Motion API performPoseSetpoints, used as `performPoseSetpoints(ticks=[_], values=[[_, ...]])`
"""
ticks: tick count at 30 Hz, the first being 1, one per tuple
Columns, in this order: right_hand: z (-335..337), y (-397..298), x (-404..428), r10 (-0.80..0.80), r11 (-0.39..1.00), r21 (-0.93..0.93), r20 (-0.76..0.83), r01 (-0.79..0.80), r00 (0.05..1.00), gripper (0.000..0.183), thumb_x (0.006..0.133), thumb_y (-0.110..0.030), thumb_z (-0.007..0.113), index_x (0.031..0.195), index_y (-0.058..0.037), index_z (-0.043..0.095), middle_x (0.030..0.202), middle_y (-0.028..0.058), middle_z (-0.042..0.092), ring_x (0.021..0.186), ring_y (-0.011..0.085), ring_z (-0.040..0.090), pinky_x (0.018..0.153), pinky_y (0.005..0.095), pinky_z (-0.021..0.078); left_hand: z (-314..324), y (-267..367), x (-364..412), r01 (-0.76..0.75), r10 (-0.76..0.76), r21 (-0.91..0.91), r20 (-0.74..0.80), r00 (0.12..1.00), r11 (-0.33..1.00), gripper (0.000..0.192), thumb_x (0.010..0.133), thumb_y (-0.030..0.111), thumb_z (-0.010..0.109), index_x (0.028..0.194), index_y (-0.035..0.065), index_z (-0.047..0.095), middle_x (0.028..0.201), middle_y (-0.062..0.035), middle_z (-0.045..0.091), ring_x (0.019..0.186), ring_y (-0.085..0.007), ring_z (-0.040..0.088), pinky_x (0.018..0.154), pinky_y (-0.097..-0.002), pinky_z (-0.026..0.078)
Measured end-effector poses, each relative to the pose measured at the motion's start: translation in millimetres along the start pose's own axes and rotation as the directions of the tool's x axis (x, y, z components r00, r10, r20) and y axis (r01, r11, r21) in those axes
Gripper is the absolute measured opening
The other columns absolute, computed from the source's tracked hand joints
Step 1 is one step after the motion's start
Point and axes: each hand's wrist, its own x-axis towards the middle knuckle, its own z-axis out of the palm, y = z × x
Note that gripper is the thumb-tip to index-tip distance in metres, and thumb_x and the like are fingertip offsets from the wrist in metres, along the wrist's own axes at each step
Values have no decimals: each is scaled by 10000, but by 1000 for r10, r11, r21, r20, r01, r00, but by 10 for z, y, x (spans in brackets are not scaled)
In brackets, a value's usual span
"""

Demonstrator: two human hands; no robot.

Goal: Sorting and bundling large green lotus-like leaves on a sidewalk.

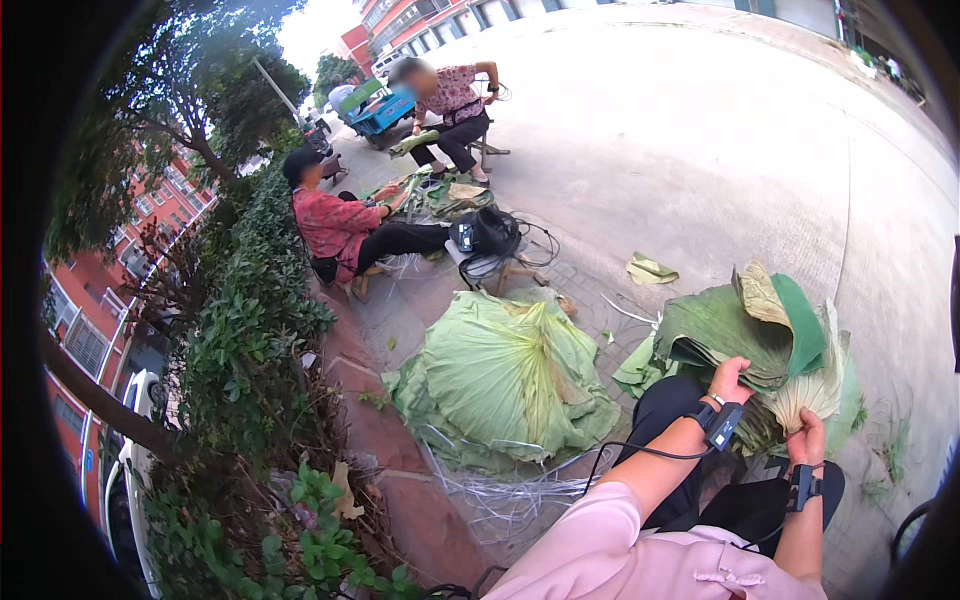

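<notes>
My left hand [730, 384] grips the near edge of a folded bundle of large dried lotus leaves [720, 322], green outside with a tan leaf [766, 296] curled on top. Between the fingers of my right hand [807, 441] is the gathered base of a pale, pleated lotus leaf [814, 397]. More leaf layers lie under and behind both hands, over my knees, and their lower parts are partly hidden. To the left a wide domed pile of pale green lotus leaves [517, 367] rests on the paving.
White plastic strapping [517, 499] lies tangled beside the pile. A black bag with cables [491, 232] sits on a wooden stool. Two people [337, 217] [454, 97] sit beyond among more leaves [454, 196]. A hedge [255, 300] borders the left; a blue cart [381, 116] stands behind.
</notes>
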Motion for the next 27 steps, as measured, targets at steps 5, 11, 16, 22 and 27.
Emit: performPoseSetpoints(ticks=[5,11,16,22,27], values=[[2,-207,17,30,999,-12,50,-30,998,307,814,-112,504,1104,-11,504,1095,114,571,980,264,562,868,408,448,-189,-12,143,19,-9,83,-118,993,996,236,745,68,459,963,-20,477,984,-174,554,931,-343,544,862,-519,415],[-288,-587,396,-1,1000,24,-39,2,999,380,839,-173,502,1176,-3,456,1195,118,514,1084,268,503,934,420,398,-252,5,183,42,-22,121,-166,986,992,210,733,76,486,926,-7,478,939,-170,556,897,-347,555,812,-528,434],[-724,-838,719,-219,969,72,-193,236,957,301,835,-93,454,1123,-13,483,1132,132,542,1021,265,538,885,411,438,-263,3,177,19,3,172,-127,992,985,236,741,90,476,949,-22,466,946,-178,555,904,-357,557,815,-528,436],[-1071,-993,590,-442,885,-320,-351,338,826,396,754,10,435,1149,-20,419,1051,148,537,942,292,558,779,418,492,-157,5,105,44,-15,144,-192,981,989,257,752,88,448,971,-44,471,973,-197,553,927,-368,553,837,-536,432],[-746,-927,362,-935,-300,-950,275,-84,224,436,755,-71,506,1186,-51,441,1167,175,489,1103,322,455,900,445,368,-108,17,38,34,-3,189,-165,986,981,271,755,82,444,991,-50,458,995,-198,542,938,-369,549,839,-536,434]])
